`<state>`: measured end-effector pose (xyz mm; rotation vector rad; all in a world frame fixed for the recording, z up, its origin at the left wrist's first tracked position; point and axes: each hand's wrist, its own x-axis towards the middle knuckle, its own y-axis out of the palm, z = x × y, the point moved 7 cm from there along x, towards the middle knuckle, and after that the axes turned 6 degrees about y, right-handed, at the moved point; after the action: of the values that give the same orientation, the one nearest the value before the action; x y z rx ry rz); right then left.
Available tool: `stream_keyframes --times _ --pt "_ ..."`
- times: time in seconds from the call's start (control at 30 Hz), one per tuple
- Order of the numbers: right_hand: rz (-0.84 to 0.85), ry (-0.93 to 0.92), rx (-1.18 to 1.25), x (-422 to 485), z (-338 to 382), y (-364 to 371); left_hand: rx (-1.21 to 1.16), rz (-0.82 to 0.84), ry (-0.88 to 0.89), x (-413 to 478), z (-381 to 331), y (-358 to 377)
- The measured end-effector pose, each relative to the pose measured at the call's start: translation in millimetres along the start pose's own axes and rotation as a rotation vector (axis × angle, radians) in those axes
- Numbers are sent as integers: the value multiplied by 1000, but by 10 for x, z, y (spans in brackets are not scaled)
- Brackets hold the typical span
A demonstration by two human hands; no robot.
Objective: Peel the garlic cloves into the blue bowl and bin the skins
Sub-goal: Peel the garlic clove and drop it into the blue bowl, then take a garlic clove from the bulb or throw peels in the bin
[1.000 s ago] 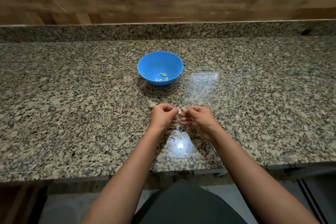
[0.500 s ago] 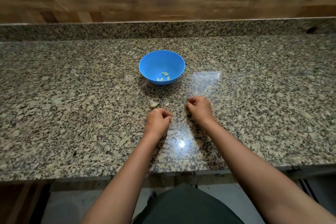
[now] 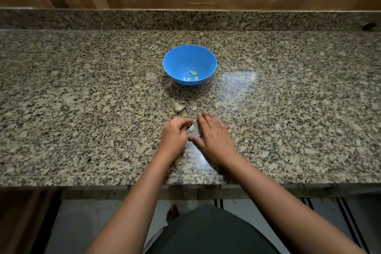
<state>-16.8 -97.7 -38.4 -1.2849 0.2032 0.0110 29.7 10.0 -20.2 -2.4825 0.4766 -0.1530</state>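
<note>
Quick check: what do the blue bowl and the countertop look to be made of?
Blue bowl: probably plastic; smooth, even colour, thin rim, soft sheen. Countertop: polished granite or a look-alike; speckled beige, black and grey grain, with glossy reflections of light.

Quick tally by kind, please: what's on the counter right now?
Blue bowl: 1
Peeled cloves in it: about 5
Unpeeled clove: 1
Skin scraps: 2
Pale piece pinched by left hand: 1
Total: about 10
</note>
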Motion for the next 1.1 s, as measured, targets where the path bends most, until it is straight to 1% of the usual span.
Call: stream_keyframes --times 0.1,0.17,0.23,0.3,0.5,0.57,0.6,0.73,0.83,0.9,0.97,1.1 --pt "-69 -78 156 -25 -30 -119 192 126 97 -23 -60 99" --pt "-108 -137 208 -139 -72 -165 274 192 153 -47 -95 168" --pt "-111 -135 261 -251 -136 -191 370 219 229 -86 -171 236" --pt "-137 -156 273 -324 -154 -252 381 183 267 -126 -232 261" --pt "-139 -189 163 -341 -117 -277 365 104 235 -155 -315 244" --pt "-112 -161 161 -320 -119 -272 352 89 196 -148 -313 240" --pt "-105 -117 211 -308 -133 -289 328 74 163 -145 -296 233" --pt "-72 178 603 -258 -260 -365 81 -49 -8 -150 -177 113" --pt "23 291 846 -255 -185 -316 -226 -206 -200 -282 9 -44" --pt "107 316 986 -250 -28 -291 -436 -321 -310 -441 162 -161" --pt "211 313 1101 -256 226 -237 -650 -430 -381 -648 299 -313" --pt "393 247 1185 -304 959 -12 -912 -690 -425 -1170 572 -799"
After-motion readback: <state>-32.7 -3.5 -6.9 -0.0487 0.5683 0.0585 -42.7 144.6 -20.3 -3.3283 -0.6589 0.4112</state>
